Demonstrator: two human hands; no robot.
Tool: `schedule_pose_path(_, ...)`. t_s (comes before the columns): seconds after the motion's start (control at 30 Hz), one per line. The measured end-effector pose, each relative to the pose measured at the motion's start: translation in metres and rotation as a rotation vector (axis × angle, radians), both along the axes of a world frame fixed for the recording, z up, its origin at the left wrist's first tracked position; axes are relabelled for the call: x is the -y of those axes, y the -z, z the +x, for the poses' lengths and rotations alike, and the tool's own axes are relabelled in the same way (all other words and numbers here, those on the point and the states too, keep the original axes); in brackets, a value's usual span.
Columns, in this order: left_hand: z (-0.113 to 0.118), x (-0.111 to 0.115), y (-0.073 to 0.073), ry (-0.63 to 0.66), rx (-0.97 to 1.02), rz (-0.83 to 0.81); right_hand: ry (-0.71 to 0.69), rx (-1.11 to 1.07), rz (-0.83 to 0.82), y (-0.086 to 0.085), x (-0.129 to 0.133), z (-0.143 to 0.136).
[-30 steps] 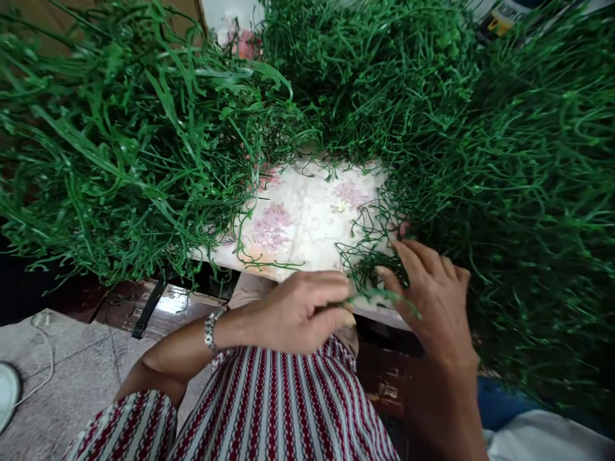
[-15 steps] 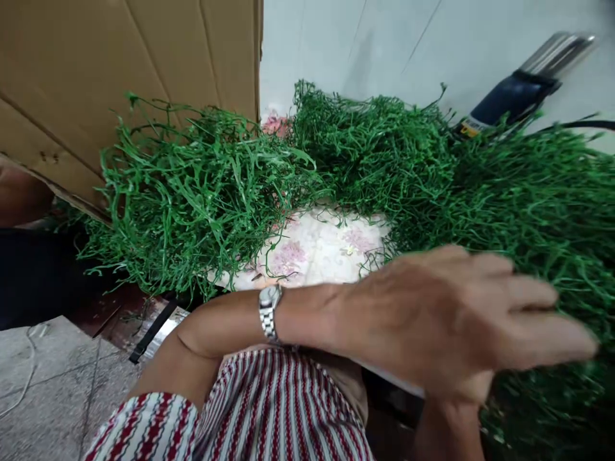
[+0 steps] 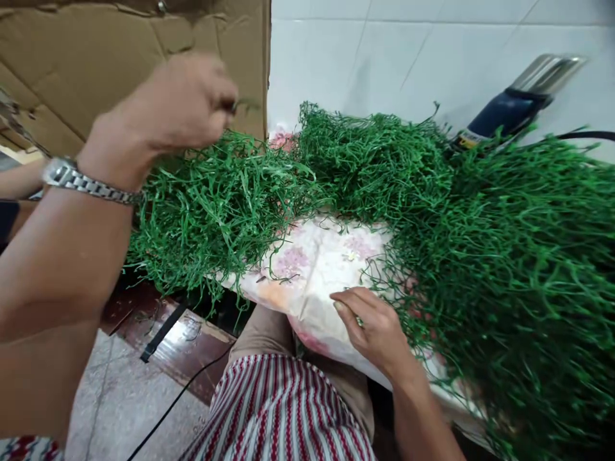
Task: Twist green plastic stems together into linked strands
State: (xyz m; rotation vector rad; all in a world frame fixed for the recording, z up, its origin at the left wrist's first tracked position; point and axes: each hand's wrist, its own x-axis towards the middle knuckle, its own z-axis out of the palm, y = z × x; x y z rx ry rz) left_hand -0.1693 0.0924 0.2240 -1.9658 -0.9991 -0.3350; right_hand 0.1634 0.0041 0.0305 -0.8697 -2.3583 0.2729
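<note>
My left hand, with a metal watch on its wrist, is raised above the left heap of green plastic stems, in front of the cardboard. Its fingers are curled round something small and dark that I cannot make out, and a blurred green bit shows beside them. Low over the front edge of the flowered tablecloth is my right hand, thumb and forefinger bent toward each other with a gap, holding nothing visible. Beside it on the right lies a large green heap; another heap sits at the back.
A blue heat gun with a metal nozzle stands behind the right heap, against the tiled wall. Tall cardboard rises at the left. Part of another person's arm shows at the left edge. A black cable hangs below.
My left hand has swung from the right heap across to the upper left, above the left heap. My right hand, mostly hidden before beneath the left, now shows over the tablecloth's front edge.
</note>
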Motion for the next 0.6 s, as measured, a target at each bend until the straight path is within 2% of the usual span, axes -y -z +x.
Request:
schedule_pose_path(0.03, -0.014, -0.004, 0.011, -0.022, -0.024, -0.219, -0.019, 0.029, -0.039, -0.002, -0.003, -0.010)
schedule_pose_path(0.07, -0.025, -0.005, 0.022, -0.022, 0.008, -0.356, -0.026, 0.079, -0.078, -0.003, -0.007, -0.021)
schedule_pose_path(0.13, -0.038, -0.004, 0.040, -0.010, 0.122, -0.462, -0.014, 0.221, -0.159, -0.006, -0.016, -0.044)
schedule_pose_path(0.23, -0.044, 0.006, 0.051, -0.007, 0.311, -0.447, 0.020, 0.374, -0.258, -0.007, -0.029, -0.083)
schedule_pose_path(0.4, -0.036, 0.026, 0.038, -0.007, 0.554, -0.392, -0.011, 0.369, -0.309, -0.004, -0.036, -0.136)
schedule_pose_path(0.5, -0.015, 0.048, 0.035, -0.010, 0.555, -0.180, -0.014, 0.313, -0.333, -0.009, -0.037, -0.159)
schedule_pose_path(0.6, 0.012, 0.071, 0.047, 0.119, 0.422, -0.179, -0.012, 0.253, -0.381, -0.014, -0.041, -0.176)
